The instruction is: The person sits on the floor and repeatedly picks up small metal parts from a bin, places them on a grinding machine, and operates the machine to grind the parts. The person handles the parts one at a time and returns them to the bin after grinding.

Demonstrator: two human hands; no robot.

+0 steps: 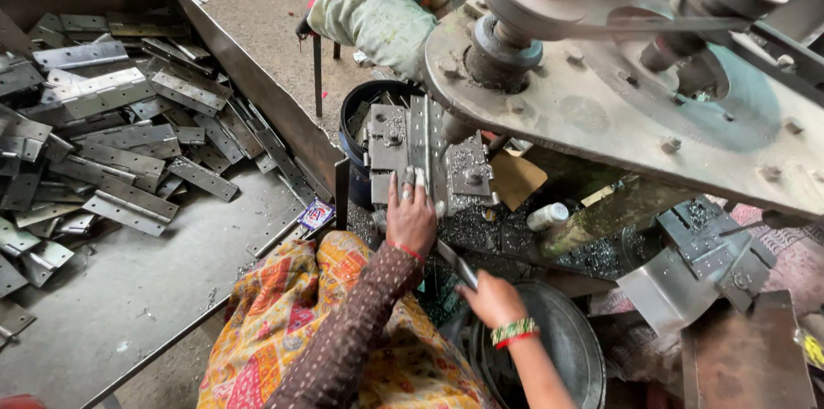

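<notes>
Head view: under a belt-driven drill press [601, 74], a hinge [418, 147] lies on the jig, long axis running away from the worker. Left hand [411, 218] presses flat on its near end; right hand [491, 299], nearer the body, grips another hinge [457, 265].

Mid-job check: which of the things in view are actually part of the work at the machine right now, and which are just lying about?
In use:
- left hand pressing on the hinge in the jig
- right hand holding a metal strip
- drilling machine

Lying about:
- loose hinges in the metal tray
- black bucket
- small white bottle
- round pan
</notes>
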